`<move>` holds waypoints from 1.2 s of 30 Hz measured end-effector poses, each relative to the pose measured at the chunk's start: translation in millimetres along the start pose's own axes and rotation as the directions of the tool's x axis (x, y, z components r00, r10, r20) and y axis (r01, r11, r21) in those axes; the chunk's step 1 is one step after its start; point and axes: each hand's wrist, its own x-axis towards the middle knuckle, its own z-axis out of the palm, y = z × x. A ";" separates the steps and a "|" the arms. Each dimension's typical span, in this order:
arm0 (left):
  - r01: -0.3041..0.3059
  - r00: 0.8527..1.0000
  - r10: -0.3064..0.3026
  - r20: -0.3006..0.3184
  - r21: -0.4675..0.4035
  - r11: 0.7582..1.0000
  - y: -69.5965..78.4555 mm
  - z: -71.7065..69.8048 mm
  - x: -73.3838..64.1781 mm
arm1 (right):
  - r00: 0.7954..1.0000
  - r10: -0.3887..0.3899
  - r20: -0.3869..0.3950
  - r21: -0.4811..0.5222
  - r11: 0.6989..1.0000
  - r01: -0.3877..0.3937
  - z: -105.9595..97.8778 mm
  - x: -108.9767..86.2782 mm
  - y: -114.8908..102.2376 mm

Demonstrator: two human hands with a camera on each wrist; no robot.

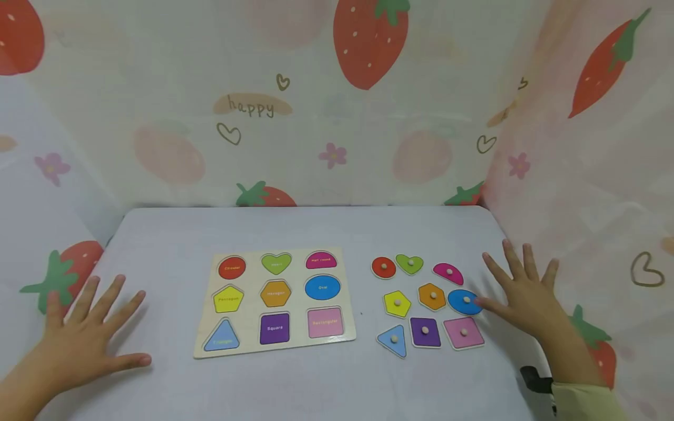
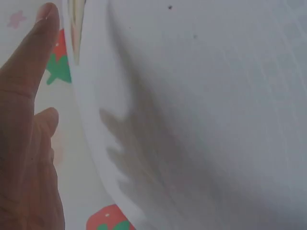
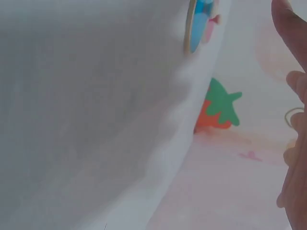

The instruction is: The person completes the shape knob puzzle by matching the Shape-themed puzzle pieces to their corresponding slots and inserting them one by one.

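A wooden shape puzzle board lies left of the table's middle, with labelled coloured shapes. To its right sit loose knobbed pieces: a red circle, green heart, magenta half round, yellow pentagon, orange hexagon, blue oval, light blue triangle, purple square and pink rectangle. Fingers spread, my left hand is over the table's left side, holding nothing. My right hand is spread too, its thumb tip over the blue oval's edge; contact cannot be told.
A white cloth covers the table. Strawberry-print curtain hangs behind and along both sides. Below the right hand, a small black object shows beside the pale sleeve.
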 end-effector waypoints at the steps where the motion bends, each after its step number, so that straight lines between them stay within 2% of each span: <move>1: 0.010 1.000 -0.010 0.018 -0.009 1.000 1.5 0.3 0.2 | 1.000 0.003 -0.001 0.009 1.000 -0.003 -0.5 2.2 -2.6; 5: 0.028 0.998 -0.024 0.064 -0.060 0.998 7.6 1.8 3.3 | 1.000 0.000 -0.015 0.037 0.999 0.001 -3.4 10.0 -11.0; 12: 0.011 1.000 -0.009 0.013 -0.148 0.989 18.4 0.1 9.6 | 0.998 -0.036 -0.050 0.093 0.995 0.040 -6.6 25.4 -29.9; 18: 0.002 1.000 0.001 0.013 -0.195 0.981 25.5 -2.9 15.0 | 0.997 -0.043 -0.061 0.119 0.992 0.050 -2.0 32.8 -48.3; 23: -0.024 1.000 0.025 0.001 -0.252 0.967 29.2 -7.2 22.7 | 0.995 -0.047 -0.086 0.164 0.985 0.060 -2.7 39.0 -59.9; 30: -0.022 0.999 0.034 0.028 -0.349 0.937 37.4 -11.1 31.3 | 0.993 -0.070 -0.097 0.231 0.969 0.091 -6.5 51.8 -76.8; 36: -0.032 0.999 0.038 0.006 -0.408 0.912 41.9 -9.1 37.4 | 0.987 -0.094 -0.129 0.291 0.948 0.128 -8.5 61.9 -91.0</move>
